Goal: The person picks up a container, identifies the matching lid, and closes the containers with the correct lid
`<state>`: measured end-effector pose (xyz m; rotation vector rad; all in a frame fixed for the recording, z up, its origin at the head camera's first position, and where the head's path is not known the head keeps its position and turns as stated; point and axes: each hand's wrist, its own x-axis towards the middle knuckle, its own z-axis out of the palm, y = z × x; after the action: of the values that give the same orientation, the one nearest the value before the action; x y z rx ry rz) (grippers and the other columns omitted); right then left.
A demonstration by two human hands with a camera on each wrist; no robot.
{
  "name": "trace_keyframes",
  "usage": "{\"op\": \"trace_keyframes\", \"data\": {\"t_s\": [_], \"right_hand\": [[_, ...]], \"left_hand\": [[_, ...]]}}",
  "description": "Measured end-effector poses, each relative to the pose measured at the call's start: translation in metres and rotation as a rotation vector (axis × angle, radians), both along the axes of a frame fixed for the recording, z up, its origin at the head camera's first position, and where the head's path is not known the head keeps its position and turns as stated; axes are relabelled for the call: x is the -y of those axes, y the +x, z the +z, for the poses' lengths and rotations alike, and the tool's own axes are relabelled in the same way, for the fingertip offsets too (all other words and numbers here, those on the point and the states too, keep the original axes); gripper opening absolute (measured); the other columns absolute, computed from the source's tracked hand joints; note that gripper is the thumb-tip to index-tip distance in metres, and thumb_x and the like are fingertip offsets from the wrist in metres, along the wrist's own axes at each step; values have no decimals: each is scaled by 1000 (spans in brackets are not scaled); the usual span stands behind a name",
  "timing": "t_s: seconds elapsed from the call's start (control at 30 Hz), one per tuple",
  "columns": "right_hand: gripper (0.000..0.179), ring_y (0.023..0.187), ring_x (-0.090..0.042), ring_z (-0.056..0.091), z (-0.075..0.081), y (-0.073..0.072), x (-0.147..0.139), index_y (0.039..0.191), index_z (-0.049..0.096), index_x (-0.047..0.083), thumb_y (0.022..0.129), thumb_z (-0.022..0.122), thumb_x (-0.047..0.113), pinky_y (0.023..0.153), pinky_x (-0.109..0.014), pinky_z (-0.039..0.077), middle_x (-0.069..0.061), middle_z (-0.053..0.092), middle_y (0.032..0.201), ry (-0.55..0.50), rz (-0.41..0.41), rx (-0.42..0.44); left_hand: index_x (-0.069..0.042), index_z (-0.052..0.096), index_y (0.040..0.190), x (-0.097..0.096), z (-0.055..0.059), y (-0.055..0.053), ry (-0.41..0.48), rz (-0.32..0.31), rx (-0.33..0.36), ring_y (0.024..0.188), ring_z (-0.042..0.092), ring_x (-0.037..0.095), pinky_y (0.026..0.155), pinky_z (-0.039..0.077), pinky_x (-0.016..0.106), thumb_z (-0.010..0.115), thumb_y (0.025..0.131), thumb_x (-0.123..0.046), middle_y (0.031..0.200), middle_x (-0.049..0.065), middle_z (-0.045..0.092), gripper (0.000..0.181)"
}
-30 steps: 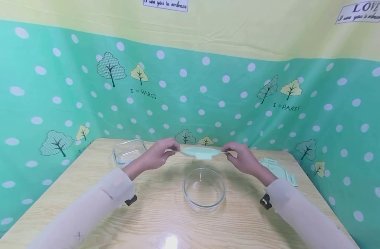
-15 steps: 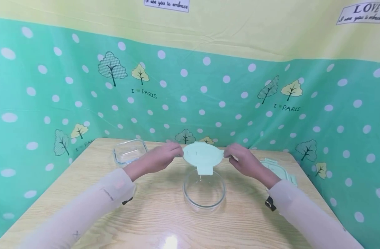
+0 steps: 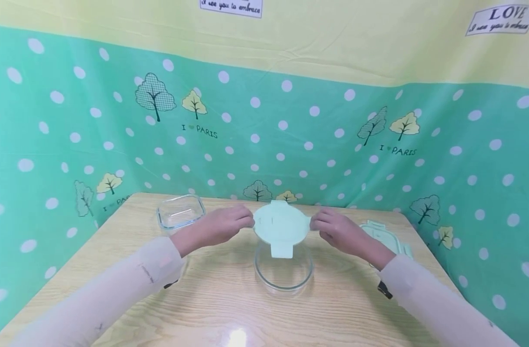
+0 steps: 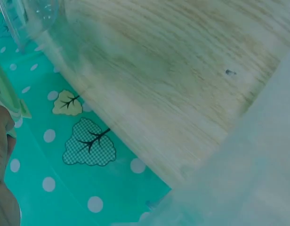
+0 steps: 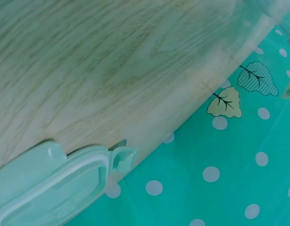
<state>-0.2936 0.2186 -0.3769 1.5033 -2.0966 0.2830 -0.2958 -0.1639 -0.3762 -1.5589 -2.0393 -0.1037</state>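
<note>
Between both hands a round pale green lid (image 3: 282, 223) hangs over the far part of a round glass bowl (image 3: 284, 275), its top tilted toward the head camera. My left hand (image 3: 223, 224) pinches the lid's left side flap, and my right hand (image 3: 340, 230) pinches the right one. The lid's front flap points down and overlaps the bowl in the head view. At the left edge of the left wrist view, part of the left hand (image 4: 3, 160) shows beside the lid's rim (image 4: 6, 92).
A rectangular glass container (image 3: 180, 211) stands at the back left of the wooden table (image 3: 221, 299). Another pale green lid (image 3: 382, 236), rectangular with side flaps, lies at the right, partly behind the right forearm. A green dotted curtain (image 3: 264, 125) hangs behind.
The lid has tipped from nearly edge-on to showing its top face, and has come lower and nearer over the bowl. Both hands have turned and lowered slightly with it.
</note>
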Motion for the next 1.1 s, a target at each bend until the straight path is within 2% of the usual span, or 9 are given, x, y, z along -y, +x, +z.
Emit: {"op": "trace_keyframes", "data": {"t_s": [0.17,0.47,0.7,0.87,1.0,1.1], "right_hand": [[41,102,-21,63,2,9,-4,104,71,10,74,75,-17,87,-32,60,-3,68,105,55,-31,-5],[43,102,-18,63,-4,22,-9,107,71,11,73,81,-14,87,-28,58,-1,68,106,131,-23,-42],[43,101,-18,62,-13,29,-10,106,71,12,71,83,-10,86,-28,58,0,68,105,151,-1,-60],[42,101,-18,62,-16,36,-11,106,71,13,72,86,-7,86,-28,58,1,68,105,176,-9,-65],[41,101,-18,62,-18,41,-12,107,71,13,73,83,-7,86,-29,59,1,69,107,162,2,-59],[29,101,-18,62,-20,45,-12,107,71,12,83,74,-3,86,-28,58,0,69,107,148,22,-68]], "left_hand": [[-11,63,104,-2,0,9,-12,-6,6,101,62,17,81,57,26,53,80,21,106,0,64,41],[-10,63,102,-7,-2,23,-67,-60,8,103,62,17,89,56,27,58,89,10,105,-1,66,25],[-12,65,102,-5,-12,32,-77,-61,2,102,63,15,88,56,24,62,89,7,106,-3,66,23],[-13,66,104,-5,-17,36,-103,-63,-15,104,61,15,90,55,25,60,93,1,109,-3,65,19],[-12,65,101,-6,-18,38,-120,-68,-30,104,61,15,90,55,24,59,91,2,109,-2,66,19],[-12,65,101,-6,-19,41,-122,-83,-37,103,62,15,90,55,23,62,88,5,109,-2,66,22]]}}
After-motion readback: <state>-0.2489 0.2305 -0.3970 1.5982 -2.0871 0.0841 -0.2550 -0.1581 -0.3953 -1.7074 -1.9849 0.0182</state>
